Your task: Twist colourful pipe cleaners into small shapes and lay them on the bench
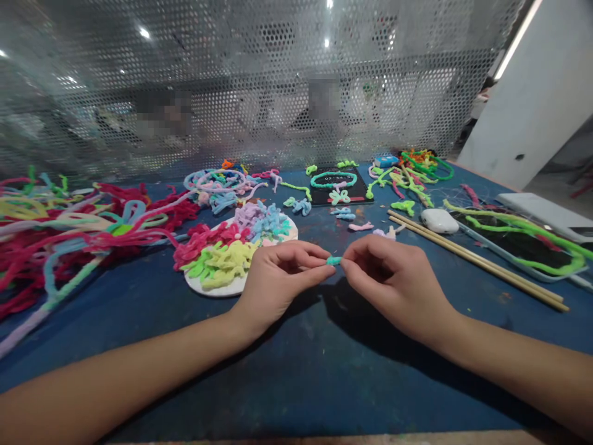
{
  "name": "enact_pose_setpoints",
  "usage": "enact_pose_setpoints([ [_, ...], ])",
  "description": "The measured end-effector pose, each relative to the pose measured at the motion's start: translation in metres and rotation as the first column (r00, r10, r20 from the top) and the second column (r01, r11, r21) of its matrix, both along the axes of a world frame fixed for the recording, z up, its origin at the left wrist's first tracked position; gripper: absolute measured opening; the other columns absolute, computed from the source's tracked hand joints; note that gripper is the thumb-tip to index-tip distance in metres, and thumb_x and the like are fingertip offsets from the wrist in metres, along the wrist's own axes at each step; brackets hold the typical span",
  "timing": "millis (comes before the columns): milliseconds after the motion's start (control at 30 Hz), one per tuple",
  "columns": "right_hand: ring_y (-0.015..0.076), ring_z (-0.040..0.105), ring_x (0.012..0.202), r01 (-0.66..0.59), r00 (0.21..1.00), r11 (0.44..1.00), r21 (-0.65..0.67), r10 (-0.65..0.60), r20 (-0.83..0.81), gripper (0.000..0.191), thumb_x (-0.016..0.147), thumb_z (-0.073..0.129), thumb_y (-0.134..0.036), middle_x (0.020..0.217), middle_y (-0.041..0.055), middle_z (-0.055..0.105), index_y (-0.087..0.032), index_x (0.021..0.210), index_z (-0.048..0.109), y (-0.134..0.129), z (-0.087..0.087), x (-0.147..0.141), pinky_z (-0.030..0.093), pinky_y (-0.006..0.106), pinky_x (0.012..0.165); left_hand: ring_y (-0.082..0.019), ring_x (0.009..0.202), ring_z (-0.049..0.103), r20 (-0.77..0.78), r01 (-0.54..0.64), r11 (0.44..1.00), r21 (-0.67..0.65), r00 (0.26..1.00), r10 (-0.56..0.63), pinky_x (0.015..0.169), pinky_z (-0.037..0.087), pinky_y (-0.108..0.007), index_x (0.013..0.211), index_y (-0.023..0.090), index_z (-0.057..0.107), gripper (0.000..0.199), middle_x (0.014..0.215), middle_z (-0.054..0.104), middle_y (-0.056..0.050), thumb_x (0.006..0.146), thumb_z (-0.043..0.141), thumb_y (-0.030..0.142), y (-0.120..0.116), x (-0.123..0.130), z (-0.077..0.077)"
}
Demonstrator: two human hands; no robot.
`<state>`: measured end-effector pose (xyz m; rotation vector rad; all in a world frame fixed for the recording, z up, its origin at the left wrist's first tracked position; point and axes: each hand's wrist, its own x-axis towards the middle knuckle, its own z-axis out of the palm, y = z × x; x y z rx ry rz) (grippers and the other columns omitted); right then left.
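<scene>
Between my two hands is a short teal pipe cleaner piece (334, 261), held just above the blue table. My left hand (282, 272) pinches its left end between thumb and fingertips. At the right end, the thumb and index finger of my right hand (393, 275) are pinched on the same piece. To the left of my left hand lies a white board (217, 293) covered with small bent pipe cleaner bits (231, 253) in red, yellow, green, purple and blue. Several loose pink, blue and lilac bits (360, 227) rest beyond my hands.
Two wooden sticks (477, 259), a white earbud case (439, 220) and a dark tray (509, 241) lie to the right. A tangle of pipe cleaners (111, 228) spreads over the left. A black timer screen (340, 185) sits before a perforated metal panel (259, 80).
</scene>
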<state>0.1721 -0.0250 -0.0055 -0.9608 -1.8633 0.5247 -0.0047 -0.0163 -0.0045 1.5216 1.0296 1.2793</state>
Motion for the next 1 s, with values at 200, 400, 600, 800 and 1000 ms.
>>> enact_pose_setpoints([
  [200, 0.0050, 0.047, 0.049, 0.014, 1.000, 1.000, 0.003, -0.014, -0.008, 0.009, 0.078, 0.058, -0.010, 0.057, -0.0055, 0.054, -0.017, 0.071, 0.059, -0.0013, -0.0012, 0.0011, 0.036, 0.015, 0.046, -0.007, 0.069, 0.064, 0.196, -0.030, 0.988, -0.148, 0.979, 0.059, 0.065, 0.049, -0.014, 0.059, 0.021, 0.073, 0.011, 0.078, 0.072, 0.002, 0.061, 0.083, 0.015, 0.0031, -0.0002, -0.0050],
  [400, 0.0059, 0.047, 0.049, 0.035, 0.999, 0.999, -0.029, -0.035, 0.000, 0.010, 0.077, 0.057, -0.011, 0.056, -0.0052, 0.054, -0.018, 0.070, 0.058, -0.0008, -0.0005, 0.0007, 0.037, 0.016, 0.046, -0.007, 0.065, 0.063, 0.226, -0.020, 0.981, -0.194, 0.972, 0.064, 0.064, 0.048, -0.015, 0.058, 0.019, 0.072, 0.013, 0.075, 0.072, 0.002, 0.059, 0.083, 0.015, 0.0025, 0.0009, -0.0036],
  [600, 0.0070, 0.047, 0.049, 0.023, 1.000, 0.999, -0.047, -0.023, 0.019, 0.010, 0.078, 0.056, -0.013, 0.056, -0.0046, 0.054, -0.018, 0.069, 0.057, -0.0002, -0.0007, -0.0006, 0.037, 0.018, 0.046, -0.008, 0.069, 0.064, 0.208, -0.017, 0.985, -0.173, 0.977, 0.054, 0.068, 0.049, -0.016, 0.058, 0.019, 0.071, 0.013, 0.076, 0.072, 0.001, 0.060, 0.082, 0.012, 0.0004, 0.0007, -0.0037],
  [800, 0.0064, 0.047, 0.049, 0.025, 1.000, 0.999, -0.030, -0.026, -0.005, 0.010, 0.079, 0.057, -0.014, 0.057, -0.0046, 0.053, -0.018, 0.071, 0.057, -0.0004, -0.0007, -0.0022, 0.036, 0.017, 0.045, -0.006, 0.071, 0.065, 0.216, 0.064, 0.984, -0.164, 0.976, -0.028, 0.069, 0.050, -0.013, 0.059, 0.019, 0.072, 0.013, 0.080, 0.073, 0.003, 0.063, 0.081, 0.011, -0.0009, 0.0023, -0.0029],
  [1000, 0.0076, 0.049, 0.052, 0.010, 1.000, 1.000, -0.013, -0.011, -0.017, 0.008, 0.083, 0.057, -0.016, 0.061, -0.0032, 0.056, -0.018, 0.076, 0.058, -0.0020, -0.0026, 0.0003, 0.038, 0.019, 0.048, -0.006, 0.065, 0.065, 0.248, 0.080, 0.969, -0.234, 0.968, -0.020, 0.066, 0.051, -0.013, 0.059, 0.020, 0.072, 0.015, 0.074, 0.073, 0.004, 0.058, 0.083, 0.010, -0.0022, 0.0040, -0.0029],
])
